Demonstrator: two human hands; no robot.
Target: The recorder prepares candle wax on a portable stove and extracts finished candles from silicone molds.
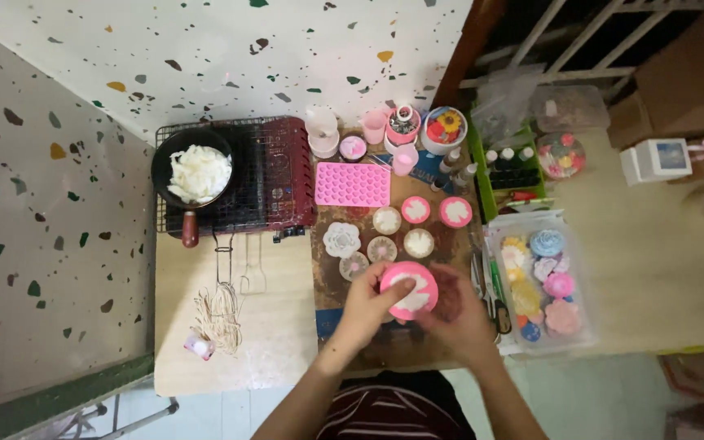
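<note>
Right now I have both hands on a round pink mould (410, 290) filled with white wax, held low over the brown board (326, 281) on the desk (653, 269). The left hand (366, 310) curls around its near-left rim, thumb on top; the right hand (459, 319) cups its right side, so both are closed on it. Just beyond sit 6 smaller filled moulds (419, 242) and a pink silicone tray (352, 184). To the left, a black pan of wax flakes (197, 173) rests on a burner. My worry: if the wax is soft, a tilt or a hard squeeze could spill or crack it, and a stray elbow could knock the small moulds.
</note>
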